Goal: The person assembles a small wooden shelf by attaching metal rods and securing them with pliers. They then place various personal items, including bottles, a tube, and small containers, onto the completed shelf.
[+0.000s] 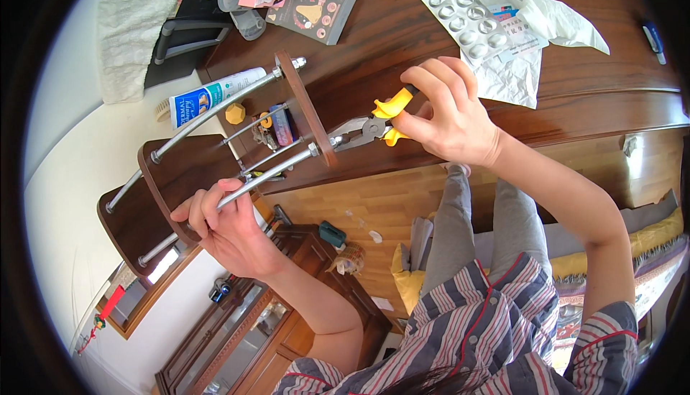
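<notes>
A small tiered rack (183, 166) of dark wooden boards joined by silver metal rods lies tilted across the left of the view. My left hand (231, 227) grips one of its rods (269, 173), fingers wrapped round it near the middle board. In my right hand (454, 113) is a pair of pliers (373, 128) with yellow and black handles. The plier jaws meet the rod's end fitting at the outer face of the end board (305, 107). Whether the jaws are clamped tight on it, I cannot tell.
Pill blister packs (466, 21) and crumpled white paper (514, 79) lie on the dark wooden table (596, 79). A grey packet (313, 12), a white-and-blue tube (215, 97) and a yellow knob-shaped thing (235, 113) are near the rack. A blue pen (654, 41) rests far right.
</notes>
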A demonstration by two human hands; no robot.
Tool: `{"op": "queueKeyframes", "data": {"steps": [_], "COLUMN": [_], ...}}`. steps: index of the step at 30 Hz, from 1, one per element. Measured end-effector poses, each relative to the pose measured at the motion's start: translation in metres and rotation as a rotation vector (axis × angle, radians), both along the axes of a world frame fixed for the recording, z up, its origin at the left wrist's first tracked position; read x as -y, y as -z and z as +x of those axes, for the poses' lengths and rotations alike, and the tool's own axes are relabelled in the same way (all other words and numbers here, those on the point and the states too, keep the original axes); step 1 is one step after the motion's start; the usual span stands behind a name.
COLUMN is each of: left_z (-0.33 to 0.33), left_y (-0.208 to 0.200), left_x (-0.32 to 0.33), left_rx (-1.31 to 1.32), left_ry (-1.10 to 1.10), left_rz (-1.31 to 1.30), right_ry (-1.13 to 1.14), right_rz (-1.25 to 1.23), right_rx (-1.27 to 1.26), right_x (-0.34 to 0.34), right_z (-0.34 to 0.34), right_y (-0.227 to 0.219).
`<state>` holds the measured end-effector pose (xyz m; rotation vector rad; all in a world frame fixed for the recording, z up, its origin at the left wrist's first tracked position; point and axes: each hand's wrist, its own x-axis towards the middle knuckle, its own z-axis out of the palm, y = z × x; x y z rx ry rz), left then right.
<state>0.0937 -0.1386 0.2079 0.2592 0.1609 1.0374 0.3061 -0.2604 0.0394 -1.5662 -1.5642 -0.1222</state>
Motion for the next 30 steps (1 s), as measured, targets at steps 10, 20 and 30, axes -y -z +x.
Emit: {"op": "queueKeyframes", "data": {"steps": [10,20,30], "left_z": [0.003,0.007,0.002], "left_y": [-0.001,0.007,0.020], "left_x": [0.000,0.011,0.018], "left_rx": [-0.025,-0.017,-0.143], "left_ry": [-0.004,-0.061,-0.026], "left_rz": [-0.038,-0.057,0.049], "right_ry": [0.110,0.828,0.606], "right_rz": [-0.519,-0.740,-0.650], "right_rx": [-0.146,0.054,-0.315], "right_x": [0.108,0.213,0.102], "right_z": [0.041,0.104,0.057], "right_y": [0.014,0.053,-0.003]}}
